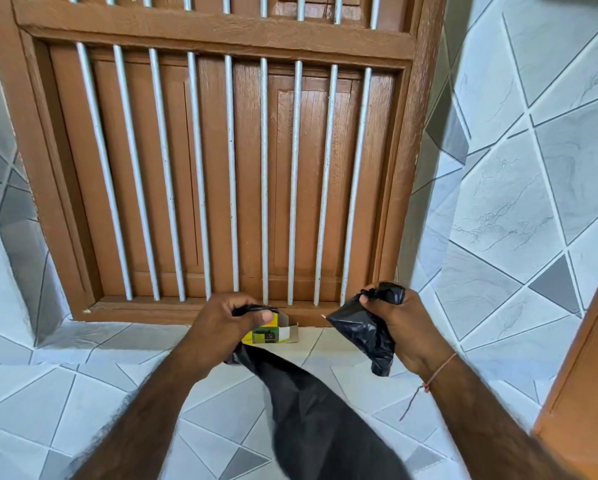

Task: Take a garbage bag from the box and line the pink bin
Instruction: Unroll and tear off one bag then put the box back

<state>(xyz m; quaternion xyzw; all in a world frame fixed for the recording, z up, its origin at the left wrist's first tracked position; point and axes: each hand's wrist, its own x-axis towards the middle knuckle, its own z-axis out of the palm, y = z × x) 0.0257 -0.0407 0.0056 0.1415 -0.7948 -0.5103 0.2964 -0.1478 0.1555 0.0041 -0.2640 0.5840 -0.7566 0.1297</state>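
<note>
While the brown barred window (221,161) fills the far wall above the tiled ledge (83,375), I grip one black garbage bag (311,410) in my left hand (228,323), a second folded bag (367,330) bunched in my right hand (401,320), the open box (273,332) lying just beyond my left thumb.

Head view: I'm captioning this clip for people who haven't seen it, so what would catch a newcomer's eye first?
First, the black garbage bag, hanging long from the left hand at bottom centre, and the crumpled black plastic bundle gripped by the right hand. Behind them, a brown wooden door with grey metal bars fills the upper frame. A small open yellow-green box sits on the tiled ledge at its foot.
</note>
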